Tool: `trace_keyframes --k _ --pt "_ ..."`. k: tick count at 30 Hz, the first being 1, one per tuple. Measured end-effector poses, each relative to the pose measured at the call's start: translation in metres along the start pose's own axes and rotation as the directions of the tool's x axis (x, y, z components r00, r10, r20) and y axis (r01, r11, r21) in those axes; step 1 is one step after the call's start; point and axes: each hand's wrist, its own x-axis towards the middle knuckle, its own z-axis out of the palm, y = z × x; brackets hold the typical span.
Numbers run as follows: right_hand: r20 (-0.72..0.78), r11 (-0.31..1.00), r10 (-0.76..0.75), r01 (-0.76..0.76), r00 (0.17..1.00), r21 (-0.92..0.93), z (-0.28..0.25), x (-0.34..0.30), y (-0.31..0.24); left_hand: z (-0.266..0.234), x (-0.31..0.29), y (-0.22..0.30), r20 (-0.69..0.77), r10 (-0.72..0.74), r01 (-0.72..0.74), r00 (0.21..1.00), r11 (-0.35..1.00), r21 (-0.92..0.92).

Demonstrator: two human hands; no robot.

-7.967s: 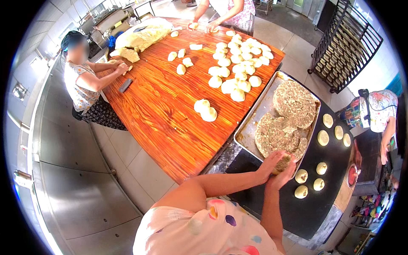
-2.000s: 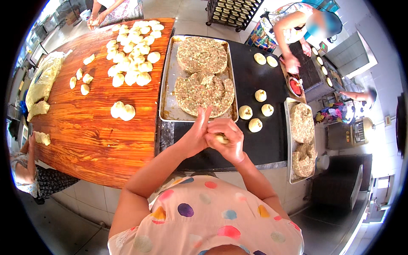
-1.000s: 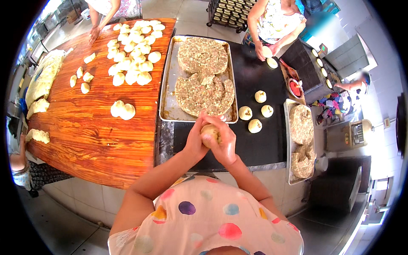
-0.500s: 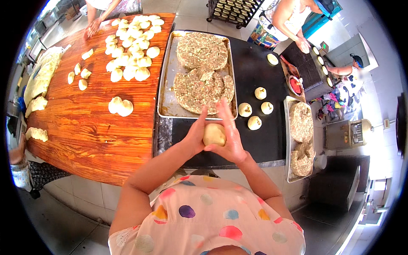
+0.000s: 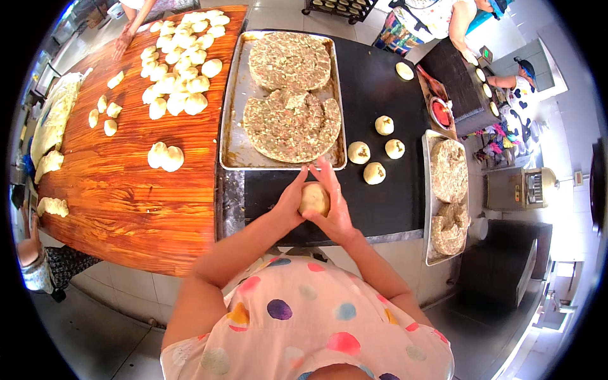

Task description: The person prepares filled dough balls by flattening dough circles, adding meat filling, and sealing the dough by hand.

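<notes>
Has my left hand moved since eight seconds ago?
Yes, back toward your body: judged against the metal tray, your left hand was at the filling inside it, and now cups the dough ball outside its near rim.

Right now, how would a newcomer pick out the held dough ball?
Find the black worktop beside the wooden table. On its near side, in front of the big metal tray, left hand and right hand cup the dough ball. Unlike the four balls resting rightward, it's held.
</notes>
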Motion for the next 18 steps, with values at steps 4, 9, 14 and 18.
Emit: trace_keyframes --k 4,9,14,18 --pt "0.134 0.988 -0.001 0.023 0.991 -0.156 -0.036 0.008 0.014 -0.007 0.053 -0.024 0.227 -0.01 0.032 0.974 0.995 -0.095" --pt "-0.257 0.992 0.038 -0.067 0.966 -0.105 -0.044 -0.008 0.047 0.03 0.054 -0.031 0.109 -0.047 0.079 0.993 0.949 -0.306" --pt "-0.306 0.976 -0.089 0.021 0.948 -0.218 -0.054 -0.012 0.094 -0.045 0.139 -0.094 0.344 0.141 0.049 0.928 0.87 -0.491" --pt "-0.309 0.99 0.081 -0.113 0.948 -0.088 -0.094 0.019 0.128 0.045 0.145 -0.058 -0.142 0.024 -0.051 0.99 0.981 -0.189"
